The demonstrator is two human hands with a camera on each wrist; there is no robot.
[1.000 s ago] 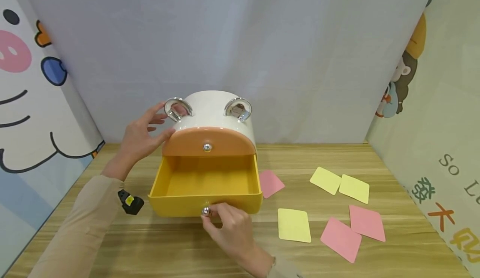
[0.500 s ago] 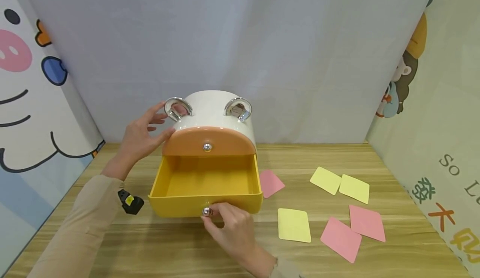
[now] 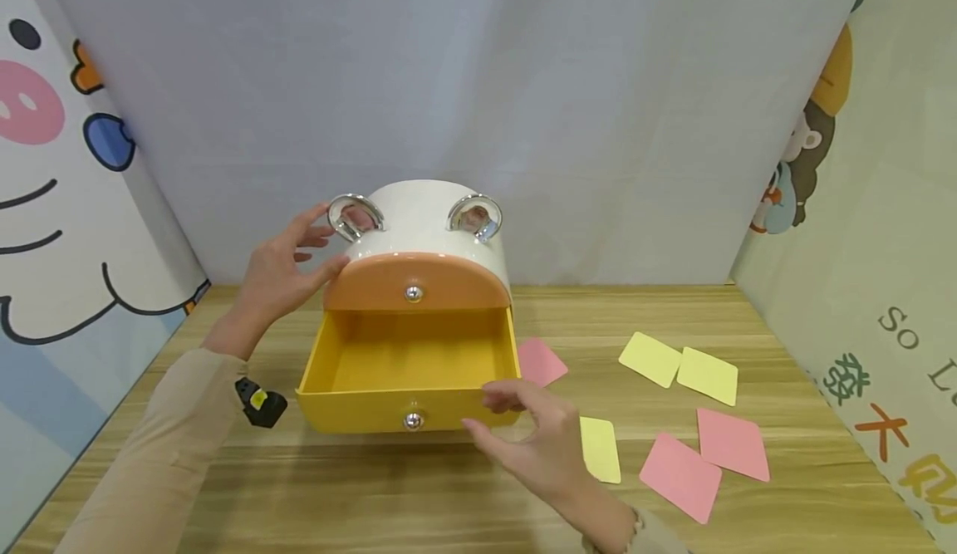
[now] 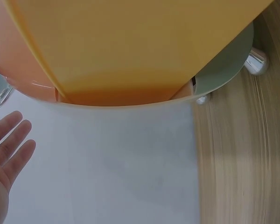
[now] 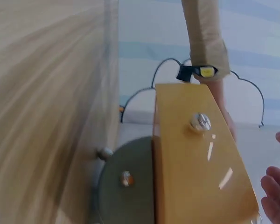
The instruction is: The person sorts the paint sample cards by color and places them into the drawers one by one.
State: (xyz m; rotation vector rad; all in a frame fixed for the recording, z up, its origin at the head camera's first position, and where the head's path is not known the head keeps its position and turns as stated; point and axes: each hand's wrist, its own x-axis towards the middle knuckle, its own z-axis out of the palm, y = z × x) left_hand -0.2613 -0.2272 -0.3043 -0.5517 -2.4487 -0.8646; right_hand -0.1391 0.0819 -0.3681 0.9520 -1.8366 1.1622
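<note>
A small animal-shaped drawer cabinet point(image 3: 415, 218) with a white top stands on the table in the head view. Its yellow drawer point(image 3: 351, 413) is pulled out, and its inside looks bare. Above that is a closed orange drawer point(image 3: 467, 284); the right wrist view also shows a green drawer point(image 5: 123, 200) lower down. My left hand point(image 3: 278, 276) rests on the cabinet's left side, thumb at the orange drawer's edge and fingers by the silver ear point(image 3: 345, 218). My right hand point(image 3: 549, 442) is by the yellow drawer's right front corner, off its silver knob point(image 3: 414, 421), fingers apart and holding nothing.
Pink notes point(image 3: 680, 477) and yellow notes point(image 3: 708, 375) lie scattered on the wooden table point(image 3: 299, 496), right of the cabinet. One yellow note point(image 3: 601, 450) is partly behind my right hand. A black wrist strap point(image 3: 262, 404) is on my left wrist. Printed curtains stand around the table.
My right hand has let go of the yellow drawer's knob and moved right to the drawer's corner. The left hand and the pulled-out drawer have stayed in place.
</note>
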